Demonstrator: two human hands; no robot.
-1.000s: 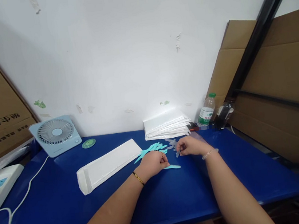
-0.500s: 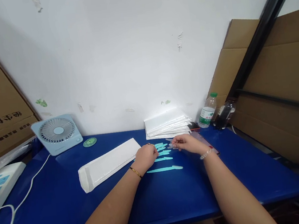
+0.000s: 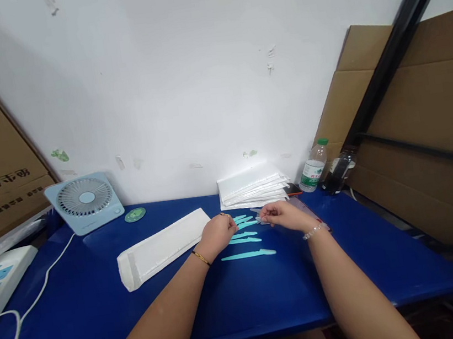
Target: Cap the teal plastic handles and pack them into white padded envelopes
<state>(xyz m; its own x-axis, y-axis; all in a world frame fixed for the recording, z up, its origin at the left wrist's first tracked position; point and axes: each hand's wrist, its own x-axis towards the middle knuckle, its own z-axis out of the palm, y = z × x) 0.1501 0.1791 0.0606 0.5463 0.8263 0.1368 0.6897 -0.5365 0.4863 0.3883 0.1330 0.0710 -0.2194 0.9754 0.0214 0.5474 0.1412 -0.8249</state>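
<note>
Several turquoise eyebrow razors (image 3: 248, 254) lie in a loose column on the blue table. My left hand (image 3: 218, 232) is closed in a pinch at the upper razors, and one razor sticks out from its fingertips toward the right. Opposite it, my right hand (image 3: 285, 216) pinches a small translucent piece that looks like a blade cap. More clear caps (image 3: 256, 210) lie beside those fingertips, partly hidden by the hand. The held razor's tip is close to the right fingers; whether they touch is unclear. A white padded envelope (image 3: 165, 247) lies left of my left hand.
Behind the hands is a stack of white padded envelopes (image 3: 251, 185). A water bottle (image 3: 314, 166) and a dark bottle (image 3: 339, 171) stand at the back right. At left are a blue fan (image 3: 86, 202), a green disc (image 3: 135, 215) and a white cable (image 3: 51, 270).
My left hand has shifted slightly up and left, and a razor now points from it toward my right fingertips. My right hand stays nearly in place. The view has moved slightly.
</note>
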